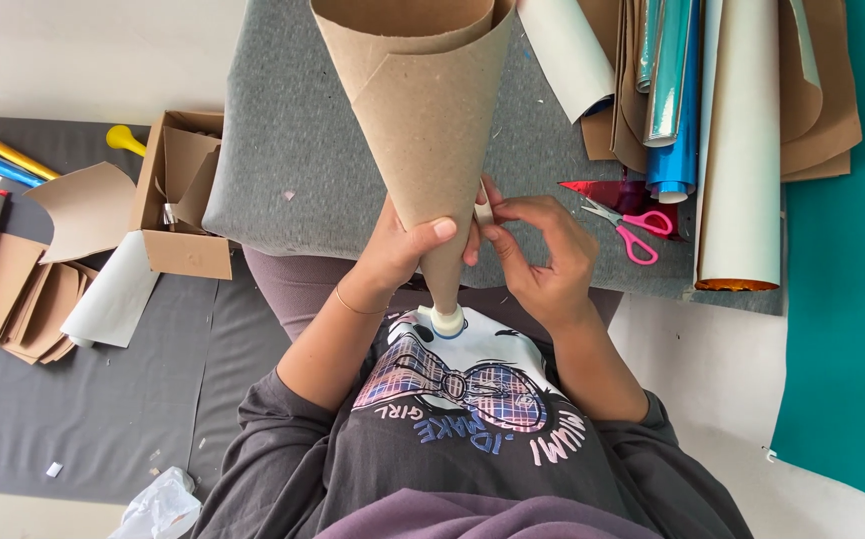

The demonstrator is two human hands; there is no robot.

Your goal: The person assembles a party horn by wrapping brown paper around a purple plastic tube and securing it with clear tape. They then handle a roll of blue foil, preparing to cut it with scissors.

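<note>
Left hand: the left hand point(398, 250) is wrapping closed around the lower part of the brown paper cone point(423, 120), thumb lying across the front, steadying it.
Right hand: the right hand point(542, 255) is pinching a short strip of white tape point(483, 211) between thumb and fingertips, with the strip pressed at the cone's seam; the other fingers are curling loosely.
Cone: it is standing tilted over the near edge of the grey padded board point(283, 180), wide mouth pointing away from the person, narrow tip pointing down toward the chest.
Tape roll: a small white roll point(446, 320) is sitting right at the cone's tip, against the shirt.
Step in hand: judging by the grip, the overlapping edge is being taped shut near the narrow end.
Next move calls for: pressing the strip flat along the seam while the other hand is keeping the roll tight, so the overlap is not springing open.
Arm pose: both forearms are coming in from the body, elbows bent, wrists meeting at the cone.
Nearby: pink-handled scissors point(632, 225) are lying near the right edge of the board, beside rolled sheets of blue foil point(674, 90).
</note>
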